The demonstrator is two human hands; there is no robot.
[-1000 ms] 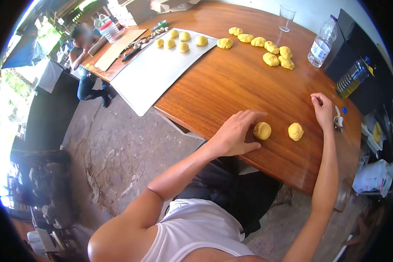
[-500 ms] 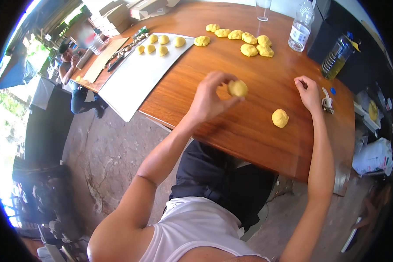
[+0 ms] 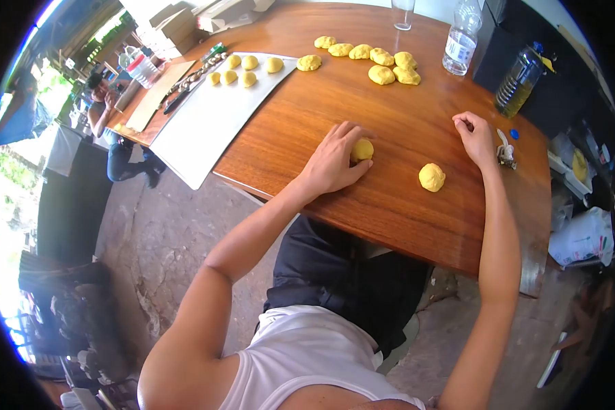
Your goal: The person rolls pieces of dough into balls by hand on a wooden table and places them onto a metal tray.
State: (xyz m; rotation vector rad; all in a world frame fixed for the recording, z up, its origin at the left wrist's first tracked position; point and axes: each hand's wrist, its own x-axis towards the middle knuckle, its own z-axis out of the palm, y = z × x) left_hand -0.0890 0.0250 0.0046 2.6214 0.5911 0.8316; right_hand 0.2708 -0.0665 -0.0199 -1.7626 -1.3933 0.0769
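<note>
My left hand is curved around a smooth yellow dough ball low over the wooden table, thumb on the near side and fingers over the far side. Loosely curled, my right hand rests at the table's right part with nothing visible in it. Between my hands, nearer the front edge, sits a rougher yellow dough ball. Beyond them lie several lumpy dough pieces in a rough row. Several smooth dough balls stand at the far end of the white tray on the left.
At the back stand a drinking glass, a clear plastic bottle and a bottle of yellowish oil. A blue cap and a small white item lie beside my right hand. Another person sits past the table's left end.
My left hand has lowered the dough ball toward the tabletop and its fingers now reach over it. My right hand keeps its curled pose. The view has shifted slightly.
</note>
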